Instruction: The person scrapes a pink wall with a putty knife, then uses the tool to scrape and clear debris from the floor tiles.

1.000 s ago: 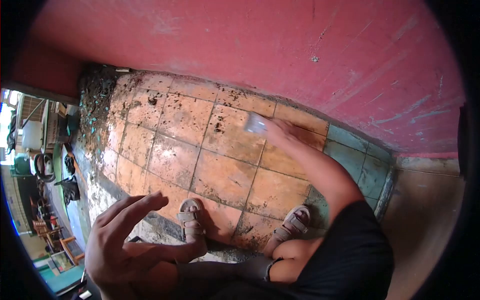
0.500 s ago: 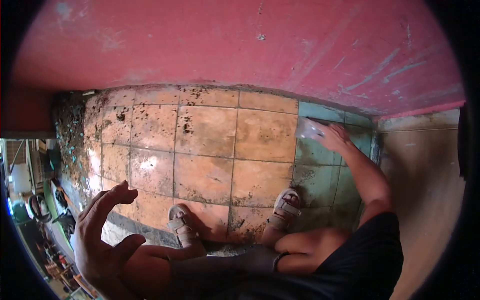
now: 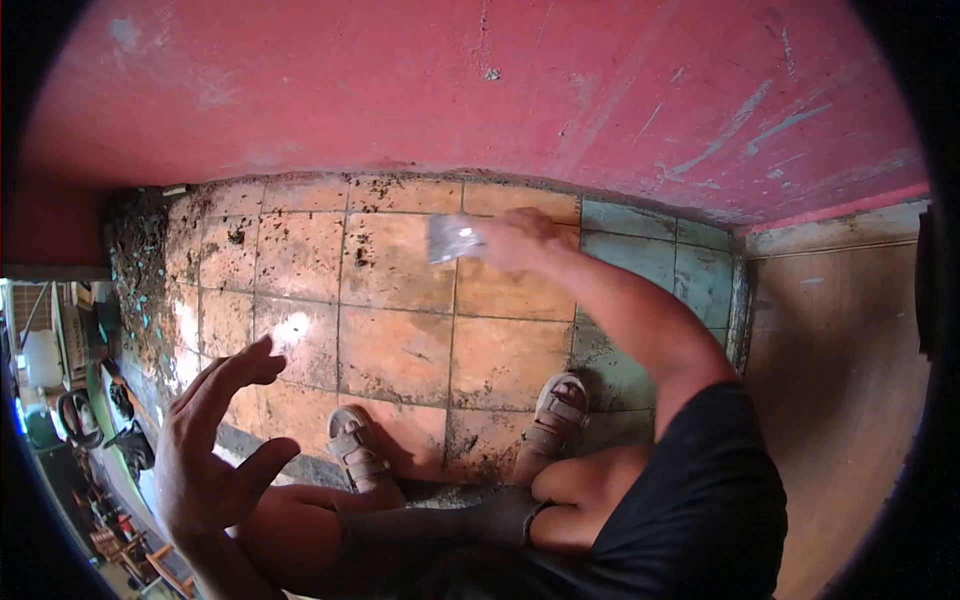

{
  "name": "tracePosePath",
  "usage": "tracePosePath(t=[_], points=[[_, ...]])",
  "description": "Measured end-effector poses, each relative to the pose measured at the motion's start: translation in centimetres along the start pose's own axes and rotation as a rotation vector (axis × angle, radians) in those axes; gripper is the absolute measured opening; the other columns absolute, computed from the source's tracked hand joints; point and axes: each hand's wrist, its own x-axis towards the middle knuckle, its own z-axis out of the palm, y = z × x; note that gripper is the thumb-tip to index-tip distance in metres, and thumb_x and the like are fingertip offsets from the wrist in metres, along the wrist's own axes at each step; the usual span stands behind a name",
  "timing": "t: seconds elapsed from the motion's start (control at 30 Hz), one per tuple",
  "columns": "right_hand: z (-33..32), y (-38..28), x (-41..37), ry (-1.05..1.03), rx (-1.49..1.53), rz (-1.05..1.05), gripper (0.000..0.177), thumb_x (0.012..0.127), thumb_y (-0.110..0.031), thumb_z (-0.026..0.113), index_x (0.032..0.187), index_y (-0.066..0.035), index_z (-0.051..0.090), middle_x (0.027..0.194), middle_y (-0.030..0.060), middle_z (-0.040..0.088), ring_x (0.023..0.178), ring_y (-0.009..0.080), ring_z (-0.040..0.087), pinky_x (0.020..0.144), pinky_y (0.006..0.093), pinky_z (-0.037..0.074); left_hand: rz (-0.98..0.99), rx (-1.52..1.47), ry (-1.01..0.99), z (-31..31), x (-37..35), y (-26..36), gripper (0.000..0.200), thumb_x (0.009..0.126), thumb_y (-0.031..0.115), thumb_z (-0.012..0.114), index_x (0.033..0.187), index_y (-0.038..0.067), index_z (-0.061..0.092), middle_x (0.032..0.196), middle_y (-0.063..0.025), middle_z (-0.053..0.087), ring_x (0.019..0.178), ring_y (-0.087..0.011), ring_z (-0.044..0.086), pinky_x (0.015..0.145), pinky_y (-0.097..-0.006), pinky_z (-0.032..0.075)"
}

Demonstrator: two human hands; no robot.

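Note:
My right hand (image 3: 515,240) is wrapped round a flat, shiny, scraper-like tool (image 3: 453,239), somewhat blurred by motion. The tool's wide edge points left, over the orange floor tiles (image 3: 395,345). Dark crumbs of dirt (image 3: 362,248) lie on the tiles to the left of the tool. At the lower left my left hand (image 3: 215,440) hangs in the air above my leg, its thumb and fingers apart, with nothing in it.
A pink wall (image 3: 380,90) runs along the far side. Green tiles (image 3: 630,260) and a brown panel (image 3: 830,370) lie to the right. Heaped debris (image 3: 140,260) is at the far left. My sandalled feet (image 3: 357,447) stand on the near tiles.
My right hand and the tool have swept left from the green tiles onto the orange ones. My left hand stays raised and apart, nearly where it was.

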Motion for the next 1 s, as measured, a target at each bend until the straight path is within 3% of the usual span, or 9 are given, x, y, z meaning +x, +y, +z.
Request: tracePosePath(t=[0.07,0.2,0.3,0.37,0.43,0.5,0.6,0.77,1.0], points=[[0.7,5.9,-4.5,0.151,0.054,0.054,0.065,0.1,-0.051,0.063,0.161,-0.038,0.042,0.117,0.0147,0.076,0.108,0.0362,0.073,0.096,0.0517,0.056,-0.005,0.071,-0.022,-1.0,-1.2,-1.0,0.093,0.078,0.059,0.086,0.144,-0.001,0.06,0.124,-0.0177,0.074,0.123,-0.0303,0.069,0.11,-0.0469,0.048],[6.1,18.4,-15.4,-0.025,-0.13,0.332,0.068,0.099,-0.053,0.064,0.161,-0.037,0.042,0.119,0.0181,0.075,0.11,0.0387,0.072,0.097,0.0541,0.054,-0.061,0.013,0.059,-0.9,-2.7,-1.4,0.097,0.082,0.065,0.081,0.145,-0.005,0.058,0.127,-0.0201,0.071,0.122,-0.0321,0.067,0.111,-0.0468,0.046],[8.2,13.3,-17.0,-0.088,-0.019,0.52,0.07,0.097,-0.052,0.066,0.161,-0.034,0.043,0.119,0.0179,0.075,0.109,0.0384,0.072,0.097,0.0532,0.053,0.073,0.036,-0.027,-1.1,-1.7,-0.9,0.094,0.084,0.061,0.081,0.145,-0.006,0.057,0.127,-0.0215,0.071,0.12,-0.0328,0.068,0.11,-0.0467,0.047],[7.9,8.1,-13.6,-0.144,0.118,0.418,0.071,0.096,-0.052,0.067,0.161,-0.031,0.044,0.119,0.0184,0.074,0.109,0.0376,0.072,0.096,0.0503,0.054,0.278,-0.003,-0.098,-0.2,-0.4,-0.7,0.09,0.083,0.054,0.083,0.142,-0.008,0.057,0.125,-0.0236,0.072,0.118,-0.0356,0.07,0.106,-0.0479,0.05],[10.1,5.9,-9.2,0.069,-0.004,-0.017,0.071,0.096,-0.053,0.068,0.159,-0.03,0.045,0.11,0.0179,0.076,0.102,0.0396,0.074,0.088,0.0503,0.057,0.439,-0.041,-0.204,1.0,1.0,0.2,0.088,0.081,0.049,0.085,0.141,-0.009,0.058,0.124,-0.0243,0.073,0.116,-0.0369,0.071,0.104,-0.048,0.052],[4.7,0.5,-7.6,-0.073,0.052,0.074,0.066,0.097,-0.052,0.068,0.156,-0.028,0.048,0.109,0.019,0.076,0.099,0.0399,0.075,0.085,0.0498,0.058,0.468,0.055,-0.267,1.7,1.6,0.4,0.074,0.078,0.03,0.089,0.14,-0.002,0.063,0.125,-0.0191,0.074,0.115,-0.0383,0.072,0.098,-0.0456,0.058],[3.2,1.4,-8.8,0.17,0.363,0.175,0.064,0.098,-0.052,0.068,0.154,-0.025,0.049,0.111,0.0199,0.076,0.098,0.0409,0.075,0.084,0.0498,0.058,0.466,0.049,-0.371,1.3,1.3,-1.5,0.073,0.079,0.029,0.088,0.141,0.0,0.063,0.128,-0.0177,0.073,0.115,-0.0384,0.071,0.099,-0.0461,0.057],[4.2,8.3,-20.0,0.295,0.058,0.508,0.05,0.101,-0.037,0.066,0.146,-0.02,0.052,0.116,0.0193,0.075,0.108,0.0424,0.071,0.092,0.0528,0.055,0.563,-0.03,-0.419,-0.1,2.7,-5.0,0.076,0.075,0.02,0.09,0.142,0.0,0.061,0.124,-0.0199,0.074,0.115,-0.0383,0.072,0.101,-0.0457,0.056],[3.3,4.2,-40.5,0.137,-0.183,0.923,0.035,0.104,-0.023,0.057,0.139,-0.014,0.055,0.116,0.0211,0.072,0.11,0.0431,0.069,0.091,0.0561,0.054,0.794,-0.227,-0.48,1.3,6.5,-4.6,0.075,0.08,0.013,0.088,0.147,-0.001,0.058,0.124,-0.0215,0.073,0.114,-0.0349,0.071,0.1,-0.043,0.054]])
